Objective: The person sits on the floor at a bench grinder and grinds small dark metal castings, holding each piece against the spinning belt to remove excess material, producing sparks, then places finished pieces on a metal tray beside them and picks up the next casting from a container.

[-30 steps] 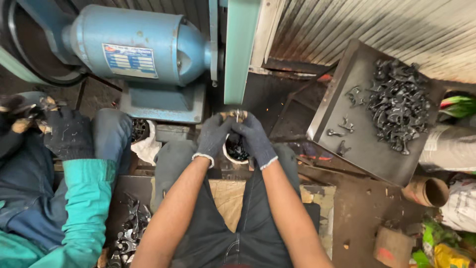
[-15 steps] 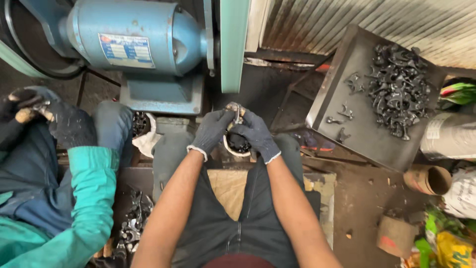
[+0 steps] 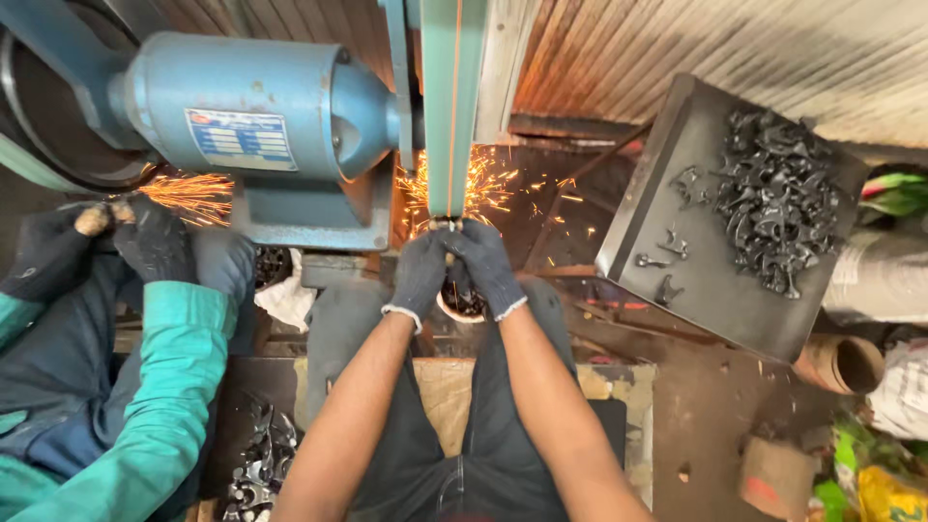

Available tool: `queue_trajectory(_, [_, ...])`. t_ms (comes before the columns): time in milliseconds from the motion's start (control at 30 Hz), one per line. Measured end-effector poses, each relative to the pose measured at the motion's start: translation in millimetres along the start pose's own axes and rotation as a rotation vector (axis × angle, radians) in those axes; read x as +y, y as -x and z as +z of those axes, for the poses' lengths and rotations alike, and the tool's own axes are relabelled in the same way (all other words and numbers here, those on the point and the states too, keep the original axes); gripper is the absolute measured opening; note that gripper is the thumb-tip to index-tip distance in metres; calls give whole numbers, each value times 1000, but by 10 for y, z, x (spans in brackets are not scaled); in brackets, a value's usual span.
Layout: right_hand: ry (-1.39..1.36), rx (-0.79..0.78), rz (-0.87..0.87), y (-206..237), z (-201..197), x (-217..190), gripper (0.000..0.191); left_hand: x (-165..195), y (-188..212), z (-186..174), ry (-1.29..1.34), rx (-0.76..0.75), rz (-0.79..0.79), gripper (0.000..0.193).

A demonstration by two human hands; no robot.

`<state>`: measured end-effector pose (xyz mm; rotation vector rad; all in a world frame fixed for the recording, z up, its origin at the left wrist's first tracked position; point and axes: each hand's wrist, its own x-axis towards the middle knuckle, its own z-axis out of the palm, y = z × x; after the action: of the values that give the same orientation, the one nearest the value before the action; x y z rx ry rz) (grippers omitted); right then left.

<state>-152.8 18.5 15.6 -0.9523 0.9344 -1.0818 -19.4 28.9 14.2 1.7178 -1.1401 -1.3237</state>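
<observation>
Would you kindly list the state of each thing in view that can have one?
Left hand: gloved, pinching a small piece at the belt.
Right hand: gloved, pinching the same piece.
Sanding belt: throwing sparks.
Tray: tilted, holding dark metal parts.
Co-worker's gloved hand: by more sparks.

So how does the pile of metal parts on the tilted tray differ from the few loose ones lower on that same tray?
The pile of parts is heaped and tangled at the tilted tray's upper right; the loose parts lie singly, spaced apart, toward its lower left. The pile hides the tray beneath; bare tray shows around the loose parts. Both look like the same dark, small metal pieces.
</observation>
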Motion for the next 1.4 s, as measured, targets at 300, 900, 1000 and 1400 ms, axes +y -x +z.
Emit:
queue_trajectory(300, [427, 149, -263, 569, -49, -132, 33, 394, 483, -259, -307, -121, 280, 44])
queue_trajectory(900, [-124, 378, -213, -306, -144, 63, 22, 281, 195, 36, 577, -302, 104, 24])
queue_trajectory(1000, [-37, 315, -291, -72, -266, 37, 29, 356, 268, -51, -226, -134, 728, 28])
queue_trajectory(1400, [1676, 531, -39, 1253, -2637, -556, 28, 582, 571, 18, -788, -327, 222, 43])
